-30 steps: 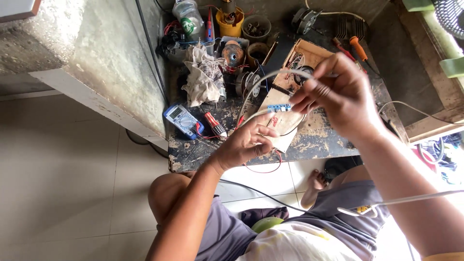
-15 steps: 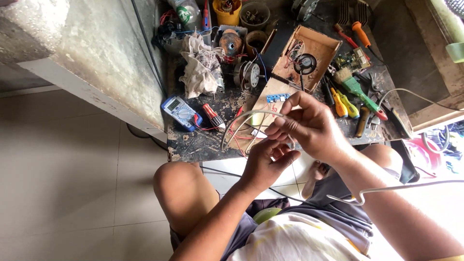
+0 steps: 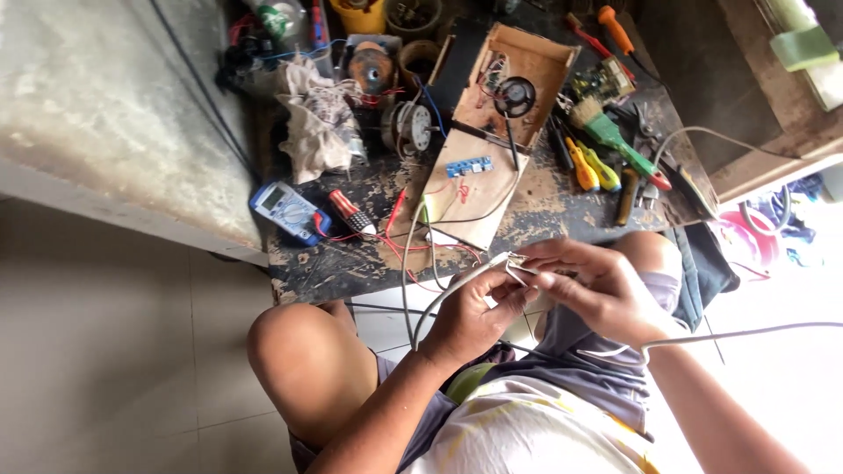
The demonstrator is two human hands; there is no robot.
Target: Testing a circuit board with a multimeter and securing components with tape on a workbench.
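Both hands meet over my lap, just in front of the worn workbench [image 3: 544, 197]. My left hand [image 3: 470, 312] grips a grey-white cable [image 3: 439, 303] near its end. My right hand [image 3: 597, 290] pinches the tip of that cable [image 3: 518, 263] between thumb and fingers. The cable loops down toward my knee and back up to the bench. On the bench beyond my hands lies a wooden panel [image 3: 487, 154] with a small black speaker [image 3: 515, 94], a blue circuit board [image 3: 468, 167] and thin red wires.
A blue multimeter [image 3: 285, 211] with red probes lies at the bench's left. A crumpled rag [image 3: 316, 132], a small motor [image 3: 408, 127], yellow-handled screwdrivers [image 3: 588, 167], a green brush [image 3: 615, 140] and a green circuit board [image 3: 601, 81] crowd the top. A grey wall [image 3: 114, 114] stands left.
Both hands drew back from over the bench toward my lap, bringing the cable end with them. The view has shifted so the bench sits higher in frame.
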